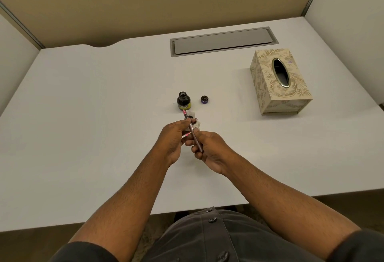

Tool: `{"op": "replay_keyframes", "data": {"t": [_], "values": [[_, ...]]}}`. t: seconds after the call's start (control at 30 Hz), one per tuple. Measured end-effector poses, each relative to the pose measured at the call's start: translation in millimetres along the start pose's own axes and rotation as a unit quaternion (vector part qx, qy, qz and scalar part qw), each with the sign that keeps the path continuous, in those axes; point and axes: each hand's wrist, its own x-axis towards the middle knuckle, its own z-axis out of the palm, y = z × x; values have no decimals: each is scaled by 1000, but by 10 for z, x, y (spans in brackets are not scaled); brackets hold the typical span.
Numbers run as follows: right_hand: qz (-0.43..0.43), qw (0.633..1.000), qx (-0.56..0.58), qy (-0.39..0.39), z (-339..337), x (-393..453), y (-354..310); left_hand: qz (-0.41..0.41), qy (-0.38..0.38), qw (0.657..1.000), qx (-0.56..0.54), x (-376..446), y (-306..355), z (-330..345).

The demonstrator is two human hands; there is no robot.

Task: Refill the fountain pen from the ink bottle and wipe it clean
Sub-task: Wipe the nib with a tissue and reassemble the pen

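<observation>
1. The fountain pen is held above the white surface, just in front of the open ink bottle, with its pink tip pointing toward the bottle.
2. The right hand curls its fingers round the rear half of the pen's barrel.
3. The left hand pinches a small ink-stained tissue against the front part of the pen; exactly how the fingertips lie under the tissue cannot be told.
4. Judging from the stains and the grip, the wiping step is in hand, so the filling looks done.
5. The pen looks light, thin and stiff, and its smooth barrel may slip if wet; the barrel's middle and rear are the safe places to hold, well away from the inky tip.
6. The tip is probably delicate, so the tissue should stroke along it gently rather than bend it sideways.
7. The tissue is soft and flimsy, and it may tear or let ink soak through onto the fingers.
8. The bottle is small, stands uncapped and would spill if knocked; its cap lies just beside it to the right.
9. A patterned tissue box stands well apart on the right, and a grey cable hatch sits at the far side of the surface.
</observation>
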Motion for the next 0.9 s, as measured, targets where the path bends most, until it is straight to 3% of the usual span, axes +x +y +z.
{"op": "replay_keyframes", "data": {"t": [0.27, 0.47, 0.7, 0.9], "values": [[-7, 1000, 5, 21, -14, 0, 15, -2, 1, 1000, -1, -12, -11, 4], [13, 1000, 4, -17, -4, -23, 22, -15, -4, 1000, -2, -29, 14, 5], [29, 997, 59, -43, 12, -50, 9, -20, -7, 1000, -19, -19, 19, 19], [78, 978, 172, -92, -3, -57, 37, -42, -19, 997, -59, -28, 32, 53]]}}
